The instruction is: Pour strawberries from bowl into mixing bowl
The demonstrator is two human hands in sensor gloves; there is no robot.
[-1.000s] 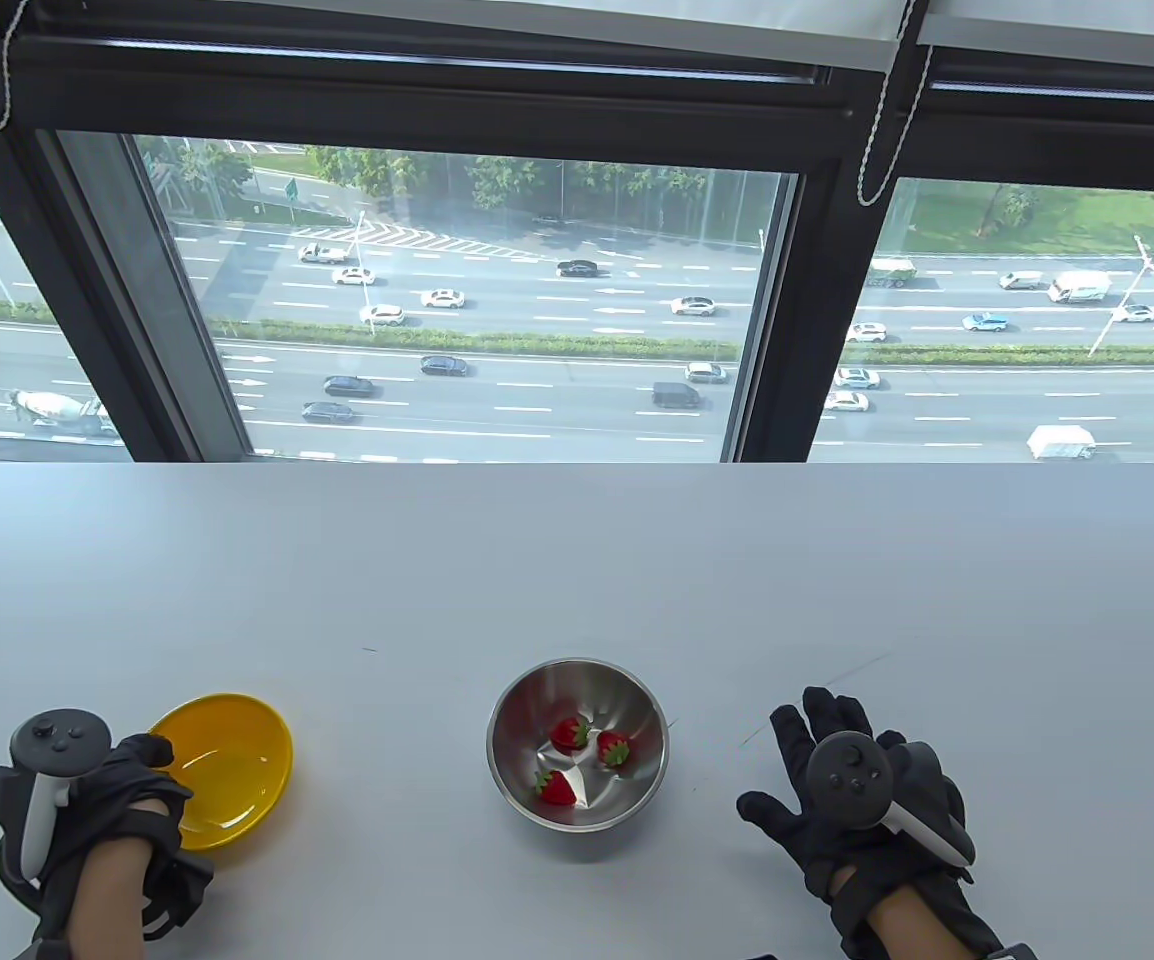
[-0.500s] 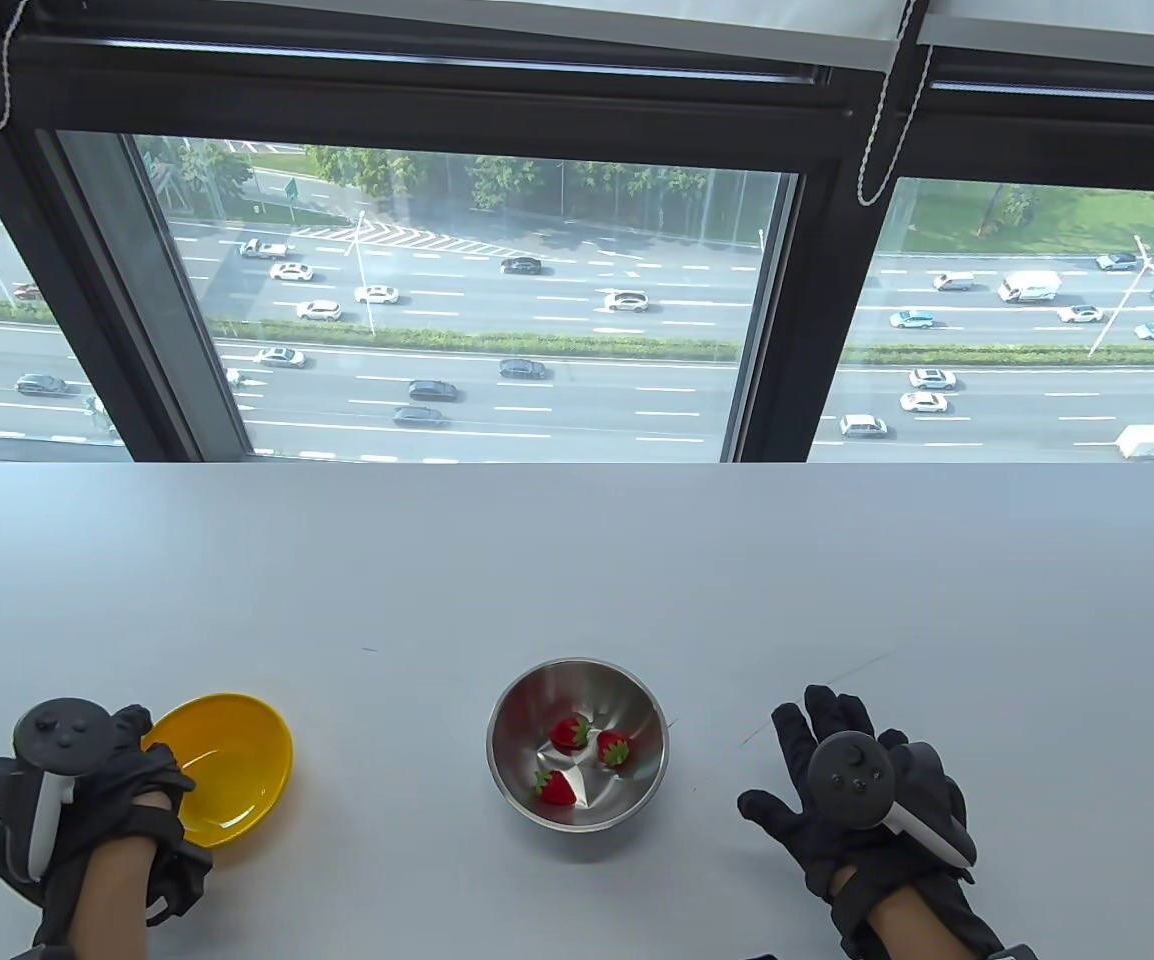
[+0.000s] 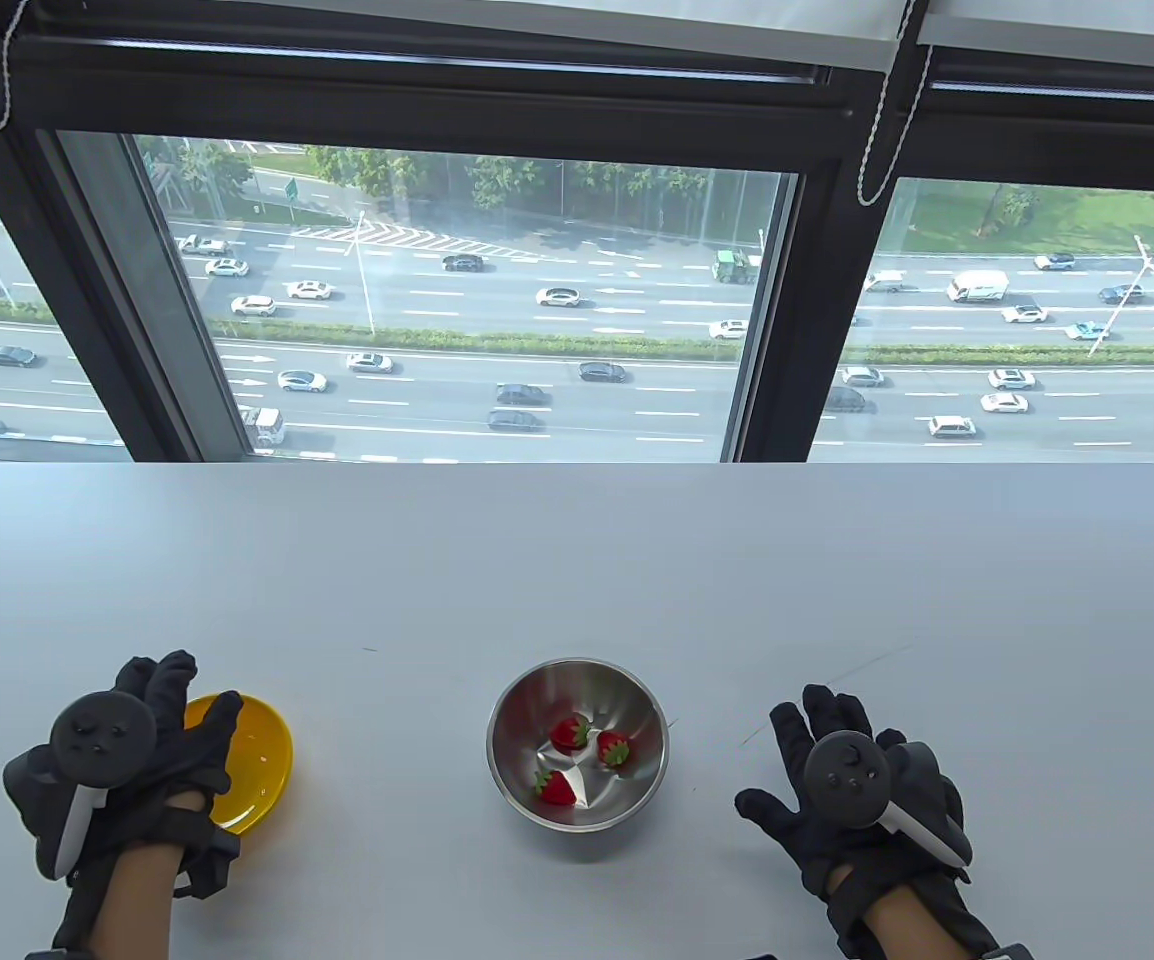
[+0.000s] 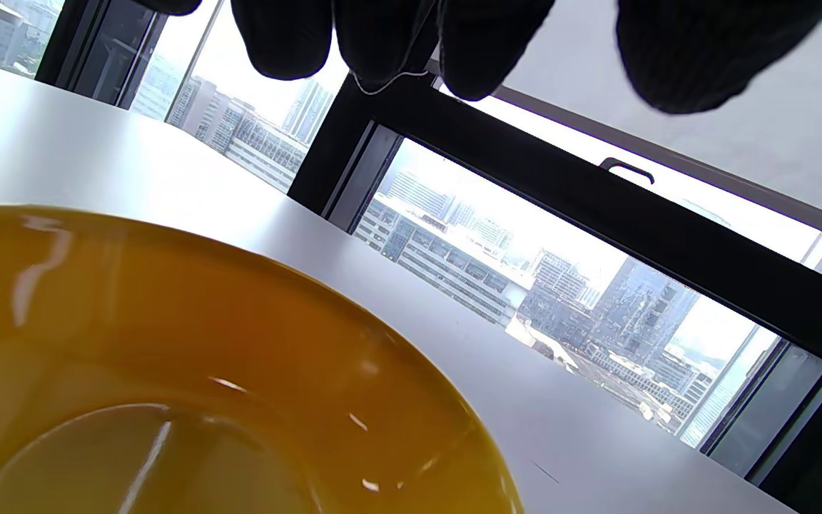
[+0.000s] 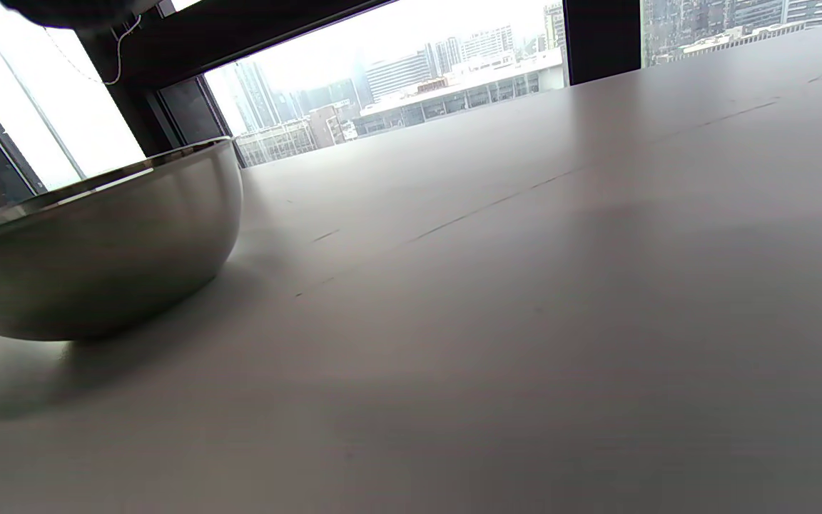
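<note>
A steel mixing bowl [image 3: 577,742] stands at the table's near middle with three strawberries [image 3: 569,735] in it. A yellow bowl [image 3: 255,765], empty, sits at the near left. My left hand [image 3: 182,705] is open, fingers spread over the yellow bowl's left part; in the left wrist view the fingertips [image 4: 486,50] hang above the yellow bowl [image 4: 168,371] without touching it. My right hand [image 3: 802,745] lies open and flat on the table, right of the steel bowl and apart from it. The right wrist view shows the steel bowl's side [image 5: 97,243].
The grey table [image 3: 577,570] runs back to a large window with black frames [image 3: 787,320]. Faint scratch lines mark the tabletop near my right hand.
My left hand has let go of the yellow bowl's left rim, moved right and forward, and opened over the bowl. The right hand and the steel bowl have not moved.
</note>
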